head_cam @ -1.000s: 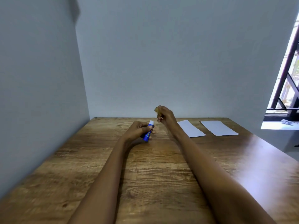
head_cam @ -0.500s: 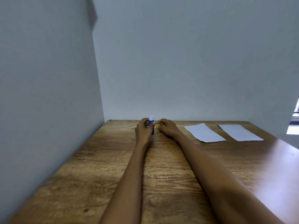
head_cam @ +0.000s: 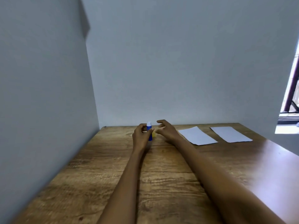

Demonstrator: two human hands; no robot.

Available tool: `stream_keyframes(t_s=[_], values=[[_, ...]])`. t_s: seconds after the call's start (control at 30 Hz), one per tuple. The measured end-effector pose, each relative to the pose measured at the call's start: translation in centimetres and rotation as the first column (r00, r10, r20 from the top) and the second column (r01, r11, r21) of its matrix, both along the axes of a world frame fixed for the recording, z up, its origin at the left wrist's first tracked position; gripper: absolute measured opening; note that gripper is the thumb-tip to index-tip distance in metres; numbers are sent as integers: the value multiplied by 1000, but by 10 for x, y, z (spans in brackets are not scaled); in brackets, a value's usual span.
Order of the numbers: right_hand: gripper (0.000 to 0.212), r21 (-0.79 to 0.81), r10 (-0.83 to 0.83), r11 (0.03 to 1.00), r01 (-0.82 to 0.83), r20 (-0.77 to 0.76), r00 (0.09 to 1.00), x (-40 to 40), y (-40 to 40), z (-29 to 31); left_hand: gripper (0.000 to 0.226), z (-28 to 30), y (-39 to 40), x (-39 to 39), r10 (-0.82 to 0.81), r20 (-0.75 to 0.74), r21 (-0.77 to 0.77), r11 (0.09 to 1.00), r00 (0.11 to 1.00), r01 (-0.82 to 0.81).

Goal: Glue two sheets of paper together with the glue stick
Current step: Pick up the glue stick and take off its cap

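Observation:
My left hand (head_cam: 141,136) grips a blue glue stick (head_cam: 149,132) and holds it upright at the far middle of the wooden table (head_cam: 161,175); its white tip shows above my fingers. A small yellow cap (head_cam: 153,134) sits on the table just right of the stick. My right hand (head_cam: 166,130) hovers beside it with fingers spread and nothing in them. Two white sheets lie flat and apart at the far right: the nearer sheet (head_cam: 197,135) and the farther sheet (head_cam: 230,134).
Grey walls close the table at the left and the back. A window with dark bars (head_cam: 291,97) is at the right edge. The table's right edge runs diagonally past the sheets.
My right hand has let go of the yellow cap, which now rests on the table, and its fingers have spread. My left hand stood the glue stick upright. The view shifted slightly.

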State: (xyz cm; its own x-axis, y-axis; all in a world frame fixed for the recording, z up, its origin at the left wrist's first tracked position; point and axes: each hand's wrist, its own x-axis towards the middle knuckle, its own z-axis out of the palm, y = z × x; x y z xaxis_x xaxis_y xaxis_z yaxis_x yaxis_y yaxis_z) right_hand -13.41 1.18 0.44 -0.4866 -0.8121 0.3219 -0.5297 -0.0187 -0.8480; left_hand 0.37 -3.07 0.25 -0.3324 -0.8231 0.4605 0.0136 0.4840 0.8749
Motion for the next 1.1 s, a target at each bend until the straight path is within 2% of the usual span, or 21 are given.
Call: stream_keyframes(t_s=[0.07,0.17,0.23,0.27,0.37,0.43,0.57,0.7,0.77,0.9,1.0,1.1], values=[[29,-43,-18,999,22,98,995,-2,15,5,23,6,8,-2,-6,-38,-3,1000,999,6],[35,-56,137,990,-126,291,947,1,37,10,22,17,26,-13,-18,-117,2,1000,993,19],[39,-141,302,953,-268,429,851,2,45,5,20,25,38,-25,1,-193,50,999,981,9],[41,-212,376,927,-311,506,776,3,47,2,20,28,42,-31,16,-235,86,996,972,4],[37,-410,519,854,-320,632,576,1,49,-2,24,36,51,-49,62,-339,212,977,939,12],[30,-480,558,827,-291,644,524,-1,49,-2,27,36,51,-58,72,-386,268,963,920,37],[28,-473,540,838,-273,639,548,-8,47,-7,27,31,45,-62,29,-382,222,973,924,62],[47,-309,408,913,-268,644,648,-7,47,-5,13,29,43,-59,-135,-391,104,976,910,190],[48,-310,400,916,-254,675,620,-5,47,-3,15,30,45,-60,-149,-406,109,972,902,209],[46,-410,498,867,-283,702,509,1,50,-1,14,30,49,-56,-130,-460,131,969,878,212],[41,-395,504,864,-313,672,542,3,53,0,16,29,42,-49,-173,-449,105,964,876,244],[48,-321,437,899,-298,692,574,2,56,1,16,31,44,-48,-259,-409,56,950,875,307]])
